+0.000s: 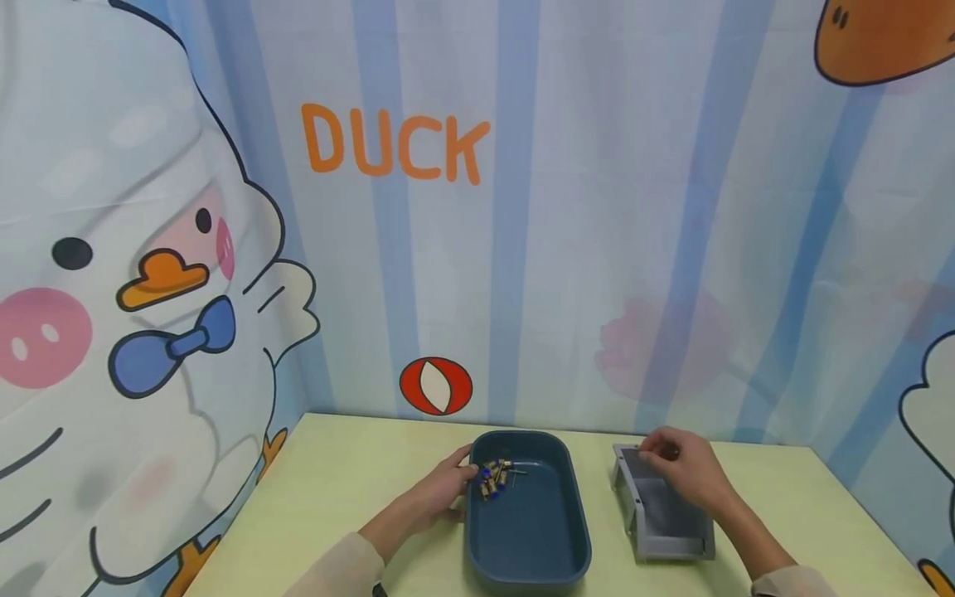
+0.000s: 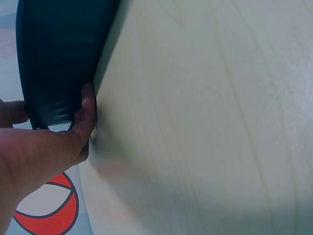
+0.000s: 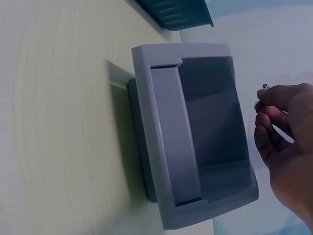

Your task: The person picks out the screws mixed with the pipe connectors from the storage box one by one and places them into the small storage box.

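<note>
My left hand (image 1: pixel 440 489) grips the left wall of a dark blue plastic tray (image 1: pixel 528 572), thumb at the rim and fingers against the outer side. Inside the tray's far left part lies a small heap of brass-coloured pieces with blue ends (image 1: pixel 494 479), with thin pin-like bits beside them. To the right stands a grey plastic box (image 1: pixel 675 547) with a raised frame and an open recess. Over its far end, my right hand (image 1: pixel 690 468) pinches a small metal piece (image 3: pixel 265 86) between thumb and forefinger. Most of that piece is hidden by the fingertips.
Everything stands on a pale wood-grain table (image 1: pixel 358 464). A striped cloth backdrop (image 1: pixel 567 249) with printed ducks hangs right behind the table's far edge and along both sides. A gap of bare tabletop separates the tray from the grey box.
</note>
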